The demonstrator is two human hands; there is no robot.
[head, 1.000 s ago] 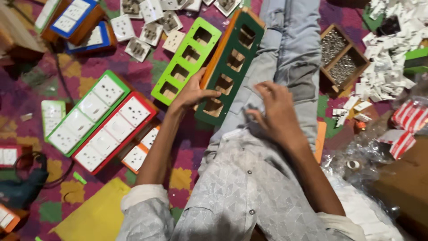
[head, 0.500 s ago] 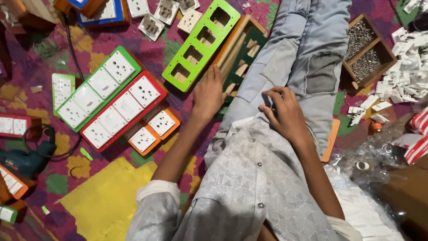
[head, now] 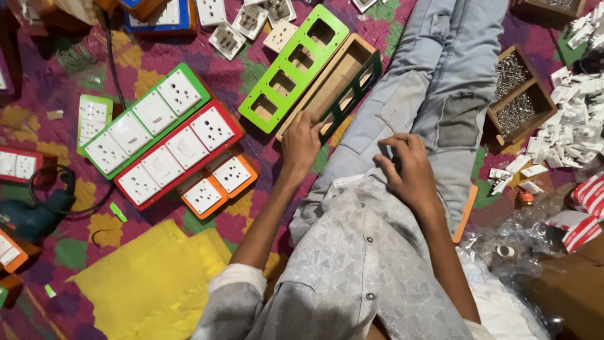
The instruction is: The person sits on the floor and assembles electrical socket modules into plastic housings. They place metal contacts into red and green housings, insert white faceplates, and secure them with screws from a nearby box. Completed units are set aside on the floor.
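Head view. Left hand (head: 301,143), centre of frame, fingers curled closed over the near end of a long wooden box (head: 328,84) with a dark green slotted frame (head: 352,94); box lies tilted on the patterned floor mat (head: 157,60), just beside a light green slotted frame (head: 293,67). Right hand (head: 410,171) rests on the jeans leg (head: 440,94), fingers bent; whether it grips anything cannot be told. Left of frame: green and red socket boards (head: 162,143). Upper right: wooden tray of screws (head: 517,94).
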